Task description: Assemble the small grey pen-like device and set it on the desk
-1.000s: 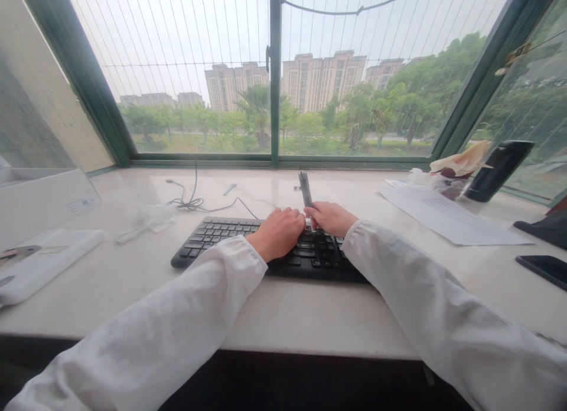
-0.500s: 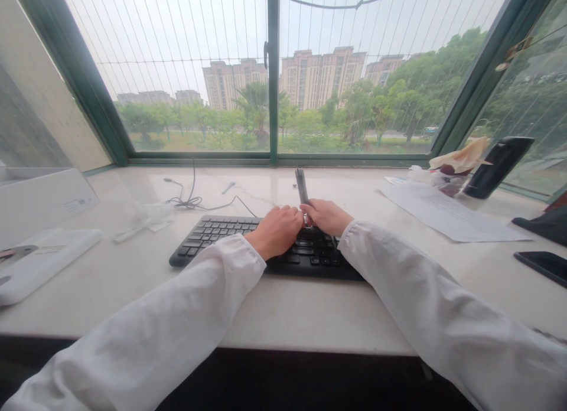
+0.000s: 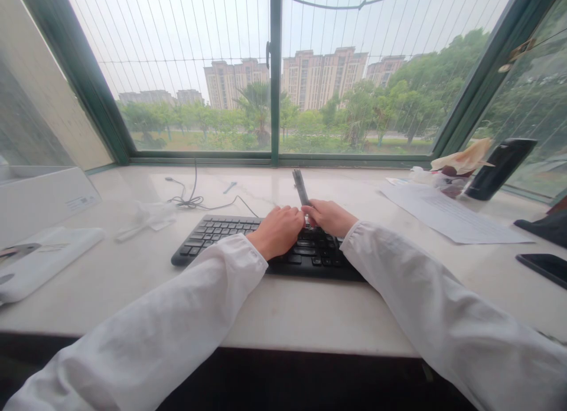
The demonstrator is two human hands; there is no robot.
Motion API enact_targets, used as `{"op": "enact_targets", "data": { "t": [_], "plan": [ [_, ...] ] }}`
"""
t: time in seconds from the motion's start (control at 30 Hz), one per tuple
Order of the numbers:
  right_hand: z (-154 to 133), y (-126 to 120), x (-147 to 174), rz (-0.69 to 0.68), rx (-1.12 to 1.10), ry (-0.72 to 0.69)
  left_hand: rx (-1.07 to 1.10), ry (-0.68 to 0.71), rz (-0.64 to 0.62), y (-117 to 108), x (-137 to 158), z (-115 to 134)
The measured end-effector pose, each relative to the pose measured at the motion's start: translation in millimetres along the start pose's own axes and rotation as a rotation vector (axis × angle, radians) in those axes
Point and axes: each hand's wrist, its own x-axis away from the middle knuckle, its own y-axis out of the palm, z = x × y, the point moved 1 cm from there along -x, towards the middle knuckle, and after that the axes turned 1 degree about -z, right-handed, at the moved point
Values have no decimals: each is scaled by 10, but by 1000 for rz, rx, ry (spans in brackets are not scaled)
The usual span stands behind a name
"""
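While resting knuckles-up on the black keyboard at the middle of the pale sill, left hand curled loosely, holding nothing visible. Right hand just beside it, closed around a slim grey tool tilted up over the keys. Off right, paper sheet and dark phone.

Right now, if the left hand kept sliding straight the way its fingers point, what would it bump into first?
The left hand points up and to the right across the keyboard, so it would first meet the right hand and the grey tool that hand holds. They already look almost touching.
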Motion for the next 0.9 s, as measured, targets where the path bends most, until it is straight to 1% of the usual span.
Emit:
{"op": "enact_targets", "data": {
  "t": [0.1, 0.23, 0.33, 0.47, 0.63, 0.77, 0.83, 0.9],
  "plan": [
    [9, 21, 2, 19, 25, -20, 1, 2, 0, 9, 1, -2],
    [26, 15, 9, 6, 26, -39, -9, -2, 5, 13, 0, -4],
    [36, -10, 21, -25, -33, -53, -8, -6, 10, 8, -2, -5],
    [32, -35, 39, -74, -125, -39, -8, -13, 6, -5, -4, -3],
    [-1, -41, 65, -45, 1, -56, 3, -33, -19, -15, -1, 2],
    [-17, -58, 94, 1, 89, -43, 20, -28, -15, -18, 4, -5],
    [-17, -76, 104, -5, 66, -28, 33, -25, -11, -19, 7, -9],
    [-11, -92, 108, -36, -4, 2, 52, -20, -5, -21, 9, -13]
  ]
}}
